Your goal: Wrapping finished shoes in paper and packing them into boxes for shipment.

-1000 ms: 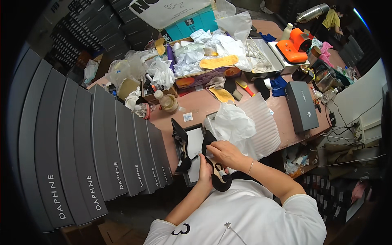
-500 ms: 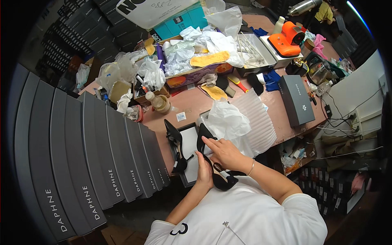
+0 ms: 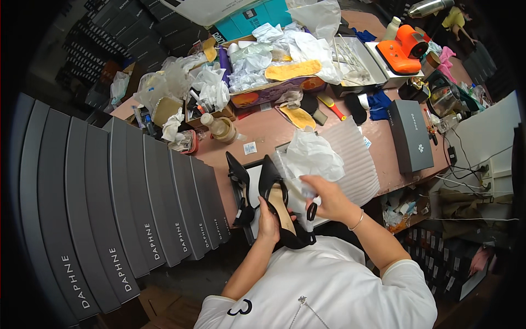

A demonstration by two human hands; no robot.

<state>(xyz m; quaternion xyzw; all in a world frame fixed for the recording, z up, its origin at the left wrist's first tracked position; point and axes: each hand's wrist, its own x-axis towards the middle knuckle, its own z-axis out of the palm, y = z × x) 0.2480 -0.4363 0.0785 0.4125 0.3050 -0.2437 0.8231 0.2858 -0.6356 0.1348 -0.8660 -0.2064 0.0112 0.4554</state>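
Observation:
My left hand [image 3: 268,223] is wrapped round a black pointed-toe slingback shoe [image 3: 267,174], held at its side with the toe pointing away and the beige insole facing up. To the right of the shoe, my right hand [image 3: 331,202] is closed at the fingertips, by the black strap loop [image 3: 312,212]. A small, blurred, whitish see-through piece shows at its fingers; I cannot make out what it is. The matching black shoe [image 3: 236,169] lies to the left in an open shoebox [image 3: 255,183] with a white lining.
White tissue paper [image 3: 313,156] and a ribbed foam sheet [image 3: 359,164] lie right of the box. A closed dark grey shoebox [image 3: 410,137] stands farther right. Stacked grey boxes [image 3: 131,203] fill the left side. A carton of crumpled paper [image 3: 274,90] and an orange device [image 3: 402,52] stand behind.
The held shoe has turned so that its insole now shows. My right hand has lifted off its toe area and moved right, to the strap. The view has shifted slightly.

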